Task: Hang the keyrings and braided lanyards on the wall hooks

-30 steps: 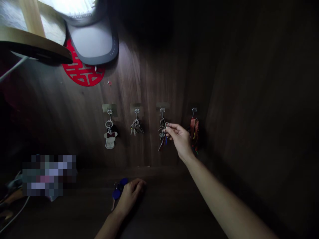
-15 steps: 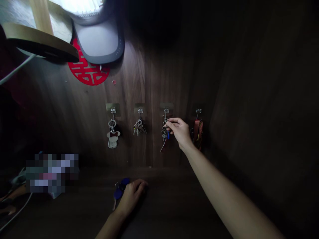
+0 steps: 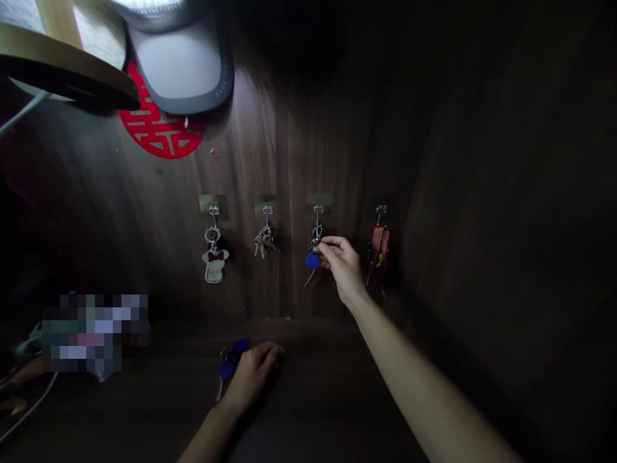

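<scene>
My right hand (image 3: 341, 263) pinches a bunch of keys (image 3: 316, 244) that hangs from the third of the metal hooks (image 3: 318, 209) on a dark wood panel. A round blue tag (image 3: 313, 260) faces me on that bunch, beside my fingertips, with keys dangling below. My left hand (image 3: 254, 373) rests on the dark wooden surface below, fingers loosely laid out to the right, holding nothing visible. Just left of it lies another set of keys with blue fobs (image 3: 225, 370), partly behind the hand.
A mouse-shaped keychain (image 3: 214, 263), a small key bunch (image 3: 267, 242) and a reddish strap (image 3: 380, 247) hang on neighbouring hooks. Upper left are a grey cap (image 3: 179, 67), a red paper cutout (image 3: 164, 138) and a lamp (image 3: 67, 74). Blurred items (image 3: 96, 334) and a white cable lie lower left.
My right hand has come slightly down along the third key bunch, which has turned so its blue tag faces me. My left hand stays put. The view has shifted slightly.
</scene>
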A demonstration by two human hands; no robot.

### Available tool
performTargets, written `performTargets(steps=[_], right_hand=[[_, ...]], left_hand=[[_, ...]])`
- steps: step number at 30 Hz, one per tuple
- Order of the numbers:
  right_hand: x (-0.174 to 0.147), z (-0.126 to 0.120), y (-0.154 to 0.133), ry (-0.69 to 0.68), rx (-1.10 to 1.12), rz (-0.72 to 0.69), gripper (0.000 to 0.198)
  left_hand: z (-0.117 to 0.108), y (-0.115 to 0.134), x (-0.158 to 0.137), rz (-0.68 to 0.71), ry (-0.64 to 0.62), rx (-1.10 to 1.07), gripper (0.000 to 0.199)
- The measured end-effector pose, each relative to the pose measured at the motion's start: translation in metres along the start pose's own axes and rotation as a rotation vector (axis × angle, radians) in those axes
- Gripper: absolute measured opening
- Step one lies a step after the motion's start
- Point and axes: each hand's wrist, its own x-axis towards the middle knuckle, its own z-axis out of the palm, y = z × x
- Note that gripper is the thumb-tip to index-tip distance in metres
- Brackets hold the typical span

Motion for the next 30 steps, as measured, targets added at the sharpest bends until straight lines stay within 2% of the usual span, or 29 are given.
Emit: performTargets(steps=[4, 13, 30], right_hand=[[-0.008, -0.002, 0.002, -0.007, 0.061, 0.012, 0.030], [-0.009, -0.008, 0.011, -0.010, -0.078, -0.102, 0.025], [-0.016, -0.010, 0.013, -0.034, -0.153, -0.149, 0.024]], left_hand=[[0.000, -0.003, 0.000, 0.027, 0.004, 0.004, 0.039], [0.000, -0.003, 0.000, 0.037, 0.001, 0.013, 0.037], [-0.001, -0.001, 0.000, 0.020, -0.012, 0.036, 0.038]])
